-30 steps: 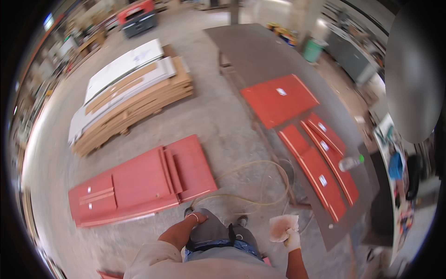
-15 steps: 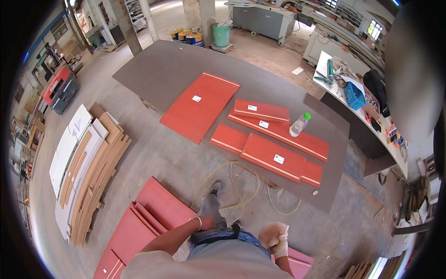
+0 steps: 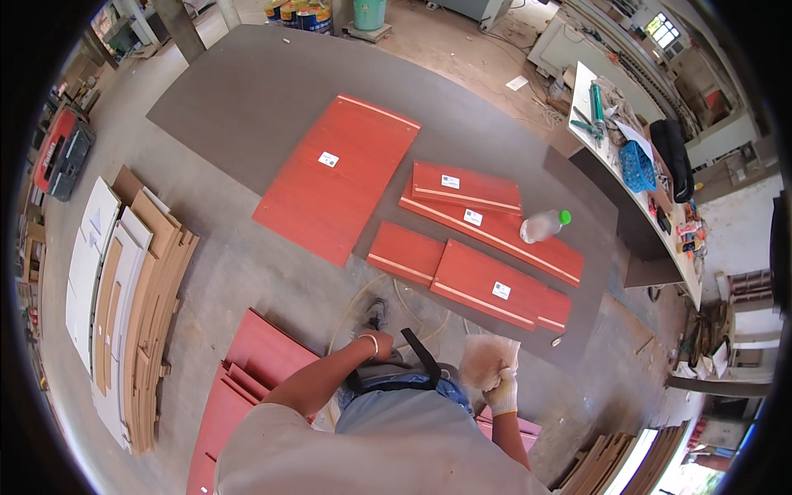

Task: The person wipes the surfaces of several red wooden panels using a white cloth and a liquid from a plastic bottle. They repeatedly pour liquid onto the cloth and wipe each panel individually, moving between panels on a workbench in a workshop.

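My right hand (image 3: 502, 394), in a white glove, grips a pale cloth (image 3: 485, 360) with a large brown stain, held up in front of my right side. My left hand (image 3: 382, 346), bare with a bracelet at the wrist, hangs before my waist; its fingers are too hidden to read. Near it a black strap (image 3: 422, 356) sticks up from my waist. Ahead, a large red panel (image 3: 338, 177) lies on the dark table (image 3: 272, 91). To its right are several narrower red boards (image 3: 487, 276) with white labels. A clear bottle with a green cap (image 3: 540, 226) stands on one board.
Red panels (image 3: 268, 351) are stacked low at my left, beyond them a pile of brown and white boards (image 3: 153, 305). A yellowish hose (image 3: 355, 301) loops on the floor by my shoe. A side bench (image 3: 685, 264) at right carries a blue basket (image 3: 637, 165) and tools.
The view has tilted down and moved nearer the table. My right hand has raised the cloth, which now spreads wider. My left hand has moved forward, and the black strap now stands out.
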`<state>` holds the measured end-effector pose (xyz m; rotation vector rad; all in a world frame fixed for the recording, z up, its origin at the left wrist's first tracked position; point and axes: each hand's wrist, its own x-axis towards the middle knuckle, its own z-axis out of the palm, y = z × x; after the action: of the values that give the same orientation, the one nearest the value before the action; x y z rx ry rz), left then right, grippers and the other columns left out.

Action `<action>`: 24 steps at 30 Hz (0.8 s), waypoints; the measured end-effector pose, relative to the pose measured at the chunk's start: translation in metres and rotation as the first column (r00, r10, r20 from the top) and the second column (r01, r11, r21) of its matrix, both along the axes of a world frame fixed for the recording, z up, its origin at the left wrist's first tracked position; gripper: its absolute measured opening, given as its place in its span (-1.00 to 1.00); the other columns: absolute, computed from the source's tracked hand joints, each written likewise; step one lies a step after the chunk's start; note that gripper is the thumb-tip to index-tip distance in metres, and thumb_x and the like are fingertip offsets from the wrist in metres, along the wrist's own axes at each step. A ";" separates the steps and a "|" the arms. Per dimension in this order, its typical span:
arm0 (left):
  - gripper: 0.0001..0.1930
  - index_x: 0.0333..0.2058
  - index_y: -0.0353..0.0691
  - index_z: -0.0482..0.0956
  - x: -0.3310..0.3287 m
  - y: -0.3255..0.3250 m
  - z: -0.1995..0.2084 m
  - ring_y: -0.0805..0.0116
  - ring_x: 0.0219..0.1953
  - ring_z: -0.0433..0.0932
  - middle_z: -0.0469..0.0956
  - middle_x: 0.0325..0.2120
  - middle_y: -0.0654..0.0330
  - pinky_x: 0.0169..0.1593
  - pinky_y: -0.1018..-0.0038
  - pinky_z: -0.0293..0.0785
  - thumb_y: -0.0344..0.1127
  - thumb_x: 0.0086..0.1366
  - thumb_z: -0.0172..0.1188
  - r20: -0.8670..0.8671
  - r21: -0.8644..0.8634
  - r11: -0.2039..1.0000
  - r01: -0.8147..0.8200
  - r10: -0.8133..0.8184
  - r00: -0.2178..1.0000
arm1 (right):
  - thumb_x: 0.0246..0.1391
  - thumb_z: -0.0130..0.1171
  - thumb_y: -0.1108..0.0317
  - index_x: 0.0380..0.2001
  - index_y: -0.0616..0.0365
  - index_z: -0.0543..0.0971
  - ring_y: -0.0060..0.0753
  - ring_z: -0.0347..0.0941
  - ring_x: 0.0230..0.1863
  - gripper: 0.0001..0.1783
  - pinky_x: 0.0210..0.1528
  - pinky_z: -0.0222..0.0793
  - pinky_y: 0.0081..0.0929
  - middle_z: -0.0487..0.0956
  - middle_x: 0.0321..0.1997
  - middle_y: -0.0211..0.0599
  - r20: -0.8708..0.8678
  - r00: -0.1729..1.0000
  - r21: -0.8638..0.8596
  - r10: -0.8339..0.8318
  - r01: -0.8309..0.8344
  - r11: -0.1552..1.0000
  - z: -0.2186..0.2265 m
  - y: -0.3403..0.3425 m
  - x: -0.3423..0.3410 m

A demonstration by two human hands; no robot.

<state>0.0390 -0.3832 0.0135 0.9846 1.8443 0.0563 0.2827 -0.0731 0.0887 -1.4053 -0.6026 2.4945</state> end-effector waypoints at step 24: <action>-0.32 0.13 -0.30 0.45 0.012 0.196 -0.062 -0.04 0.09 0.64 0.65 0.01 -0.13 0.15 0.10 0.54 0.11 0.25 0.35 -0.293 0.460 0.386 -0.800 0.916 0.274 | 0.09 0.08 0.28 0.27 0.01 0.44 -0.11 0.51 0.25 -0.39 0.32 0.47 -0.02 0.57 0.22 -0.27 0.020 0.965 0.125 0.263 -0.263 0.957 -0.022 0.259 0.038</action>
<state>0.0510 -0.1874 -0.0489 -0.0881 2.7551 0.7770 0.3205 0.1859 0.0665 -1.3598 -0.9899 2.5966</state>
